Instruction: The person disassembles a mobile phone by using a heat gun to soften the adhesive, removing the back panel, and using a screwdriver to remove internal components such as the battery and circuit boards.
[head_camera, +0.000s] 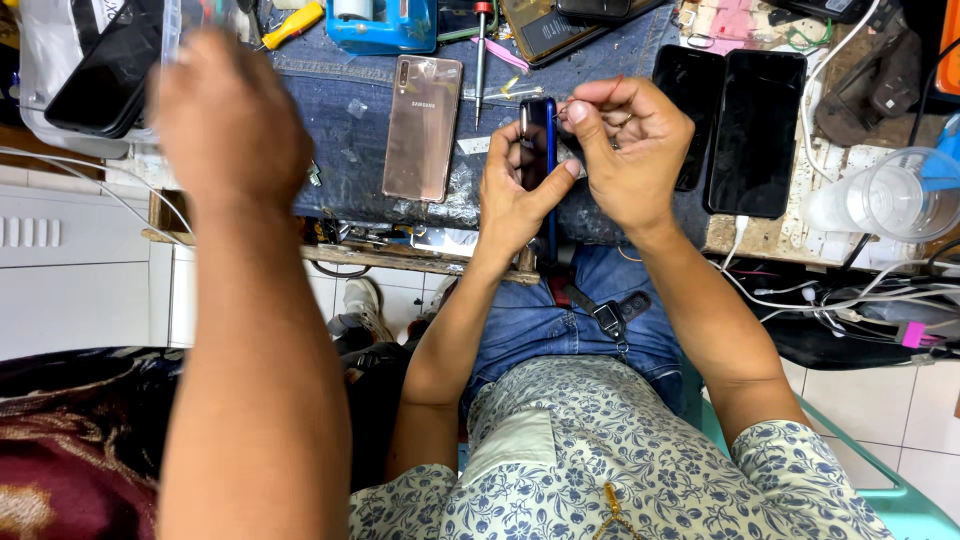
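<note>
My left hand (510, 195) grips a dark blue phone (538, 135) upright on its edge over the denim-covered bench (345, 120). My right hand (632, 150) is just right of it. Its thumb and forefinger pinch a small thin pin (566, 106) against the phone's upper edge. The pin is too small to make out further. Another person's bare arm (250, 330) rises along the left, its blurred hand (225, 110) up by a clear plastic container at the bench's far left.
A gold phone (422, 128) lies face down left of my hands. Two black phones (755, 130) lie to the right, beside a clear plastic cup (890, 195). A screwdriver (481, 55), a blue tape dispenser (382, 25) and cables (850, 295) crowd the bench.
</note>
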